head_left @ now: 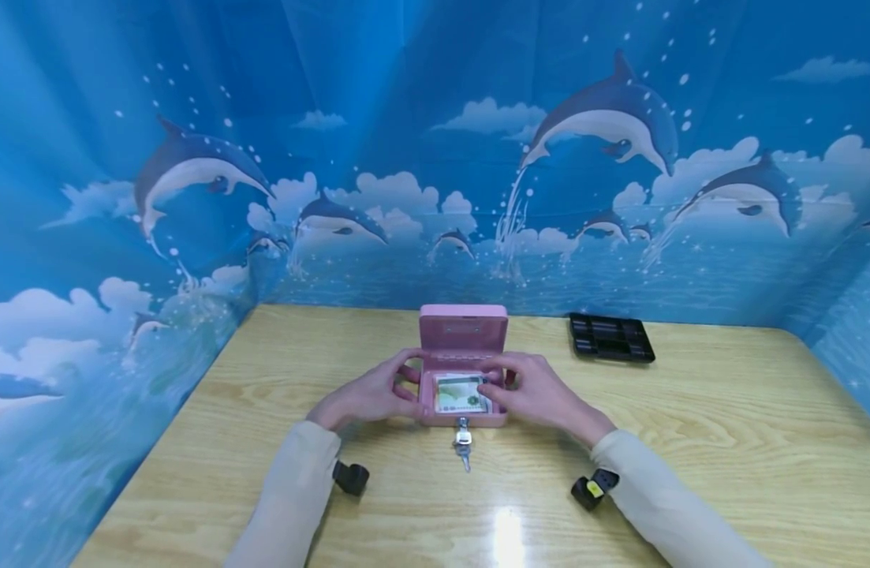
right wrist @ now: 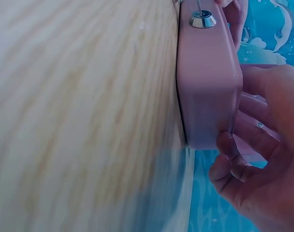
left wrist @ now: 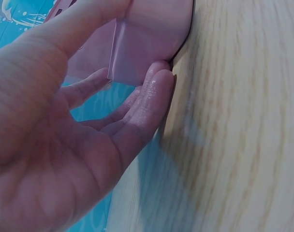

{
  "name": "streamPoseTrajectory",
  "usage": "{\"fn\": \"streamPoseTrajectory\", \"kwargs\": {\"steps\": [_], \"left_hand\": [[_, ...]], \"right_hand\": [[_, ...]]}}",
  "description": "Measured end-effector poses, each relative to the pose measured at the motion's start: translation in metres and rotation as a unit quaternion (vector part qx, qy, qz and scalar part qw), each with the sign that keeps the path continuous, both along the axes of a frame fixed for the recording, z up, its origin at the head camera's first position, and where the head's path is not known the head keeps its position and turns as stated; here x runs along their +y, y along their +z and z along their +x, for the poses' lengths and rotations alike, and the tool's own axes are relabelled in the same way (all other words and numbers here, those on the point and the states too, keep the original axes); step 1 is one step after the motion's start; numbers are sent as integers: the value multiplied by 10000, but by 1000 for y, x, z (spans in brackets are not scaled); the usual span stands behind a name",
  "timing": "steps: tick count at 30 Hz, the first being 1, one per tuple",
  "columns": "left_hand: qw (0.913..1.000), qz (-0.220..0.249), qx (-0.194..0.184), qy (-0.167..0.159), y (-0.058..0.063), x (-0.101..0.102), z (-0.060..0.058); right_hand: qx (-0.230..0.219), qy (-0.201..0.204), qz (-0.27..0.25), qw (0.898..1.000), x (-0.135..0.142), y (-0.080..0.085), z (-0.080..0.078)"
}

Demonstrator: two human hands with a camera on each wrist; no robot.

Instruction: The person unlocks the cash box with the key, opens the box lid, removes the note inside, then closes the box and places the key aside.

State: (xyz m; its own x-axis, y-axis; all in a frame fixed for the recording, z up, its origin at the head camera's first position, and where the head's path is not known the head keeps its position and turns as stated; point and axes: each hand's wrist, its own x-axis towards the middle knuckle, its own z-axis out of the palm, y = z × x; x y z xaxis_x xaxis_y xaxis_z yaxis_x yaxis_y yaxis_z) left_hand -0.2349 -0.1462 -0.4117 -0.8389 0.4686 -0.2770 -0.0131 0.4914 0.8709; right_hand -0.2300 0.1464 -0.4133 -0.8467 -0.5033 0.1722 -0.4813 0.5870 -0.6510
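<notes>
We see the pink box [head_left: 442, 420] on the table [head_left: 406, 505], in the middle, its lid [head_left: 463, 331] raised at the back. Inside lie printed green and white notes [head_left: 457, 393], face up; how many, we cannot tell. The left hand [head_left: 378, 392] holds the box's left end, thumb at the front corner and a finger by the hinge side. The right hand [head_left: 537, 393] reaches over the right rim, its thumb above the right end of the notes and hiding part of them; whether it pinches them or the box, we cannot tell.

Keys [head_left: 464, 443] hang from the front of the box, towards us, between the two sleeves [head_left: 293, 489]. Behind and to the right, well apart from the box, we find a black tray [head_left: 610, 339] with compartments, near the table's far edge. A blue backdrop [head_left: 406, 95] with dolphins rises behind.

From the right wrist we make out the round metal lock [right wrist: 202, 20] and a fingertip against the box's outer right wall, which the head view hides. From the left wrist we see fingertips touching the left wall low down, close to the table; the notes show only from the head
</notes>
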Motion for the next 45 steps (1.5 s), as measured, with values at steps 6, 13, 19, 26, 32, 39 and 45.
{"fn": "streamPoseTrajectory", "kwargs": {"steps": [6, 13, 19, 26, 32, 39, 45], "left_hand": [[10000, -55, 20, 25, 0, 0, 0], [10000, -79, 2, 56, 1, 1, 1], [9999, -109, 35, 47, 2, 1, 1], [9999, -79, -3, 103, 1, 2, 1], [9999, -51, -14, 130, 2, 2, 1], [9999, -29, 0, 134, 1, 2, 1], [9999, 15, -29, 123, -1, 2, 1]], "right_hand": [[-89, 74, 166, 9998, -4, 0, -4], [-71, 22, 368, 9993, -8, -1, -6], [-143, -26, 296, 9995, -7, -1, -6], [-622, -220, -30, 9978, -7, 1, -4], [-1025, -572, -315, 9926, -9, 4, -3], [-878, -423, -291, 9948, -9, 4, -1], [-872, -336, -376, 9949, -11, 5, 2]]}}
